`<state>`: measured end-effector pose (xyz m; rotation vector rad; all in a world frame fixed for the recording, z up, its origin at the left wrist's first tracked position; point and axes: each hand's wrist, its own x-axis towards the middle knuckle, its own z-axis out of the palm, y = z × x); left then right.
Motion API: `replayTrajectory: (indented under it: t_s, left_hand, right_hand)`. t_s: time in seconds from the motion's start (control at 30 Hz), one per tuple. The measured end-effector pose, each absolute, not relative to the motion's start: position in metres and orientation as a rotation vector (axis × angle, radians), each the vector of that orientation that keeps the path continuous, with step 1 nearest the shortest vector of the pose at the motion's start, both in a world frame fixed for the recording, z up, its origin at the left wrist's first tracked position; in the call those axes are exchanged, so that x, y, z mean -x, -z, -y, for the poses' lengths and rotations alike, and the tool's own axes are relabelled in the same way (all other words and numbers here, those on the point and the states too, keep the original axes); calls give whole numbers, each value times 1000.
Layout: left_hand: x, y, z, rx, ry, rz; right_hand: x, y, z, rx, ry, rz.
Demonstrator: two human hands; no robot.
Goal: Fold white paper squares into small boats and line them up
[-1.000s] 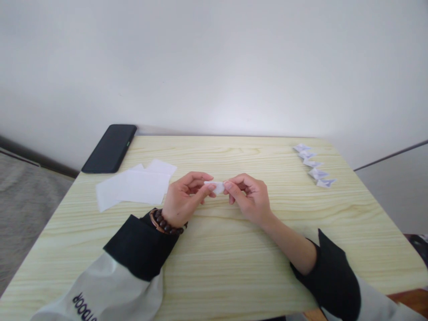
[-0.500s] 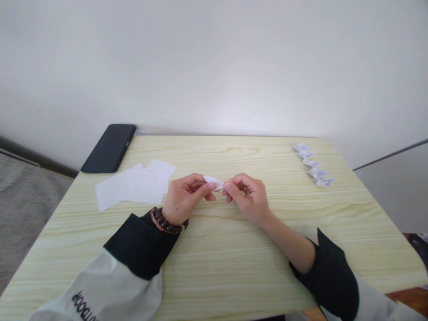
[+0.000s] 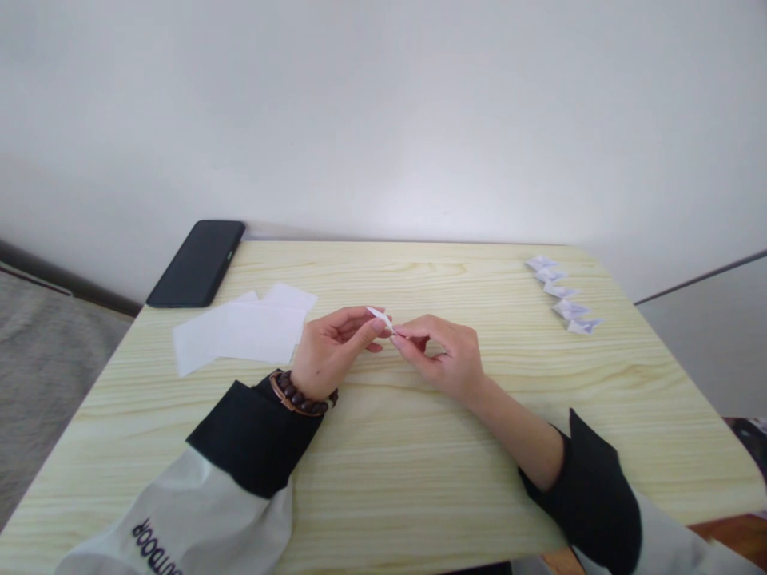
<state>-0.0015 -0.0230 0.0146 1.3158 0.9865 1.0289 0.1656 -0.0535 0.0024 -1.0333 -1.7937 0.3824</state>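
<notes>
My left hand (image 3: 329, 351) and my right hand (image 3: 447, 355) meet above the middle of a light wooden table (image 3: 383, 471). Both pinch a small folded piece of white paper (image 3: 379, 316) between thumb and fingertips. The paper now shows edge-on as a thin sliver, tilted up to the left. A dark bead bracelet (image 3: 300, 395) circles my left wrist. Both forearms wear black and grey sleeves.
Loose white paper sheets (image 3: 240, 334) lie at the left of the table. A black phone (image 3: 197, 263) rests at the far left corner. Several small folded paper shapes (image 3: 562, 294) form a row at the far right. A white wall stands behind.
The folded paper has turned from a flat face to a thin edge between my fingertips. My right hand has shifted slightly left and its fingers have closed in on the paper.
</notes>
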Motion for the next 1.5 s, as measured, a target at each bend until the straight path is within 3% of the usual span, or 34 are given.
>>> replayTrajectory:
  t_s: [0.23, 0.47, 1.1, 1.5]
  left_hand:
    - [2, -12, 24, -1323, -1013, -912]
    - [3, -13, 25, -1339, -1010, -937]
    - [4, -8, 24, -1406, -1019, -941]
    - [4, -6, 24, -1468, -1022, -959]
  right_hand:
    - [-166, -2, 54, 1049, -809, 1591]
    - [-165, 2, 53, 1084, -839, 1581]
    - [-163, 0, 54, 1163, -298, 1905]
    - [-164, 1, 53, 1162, -123, 1995]
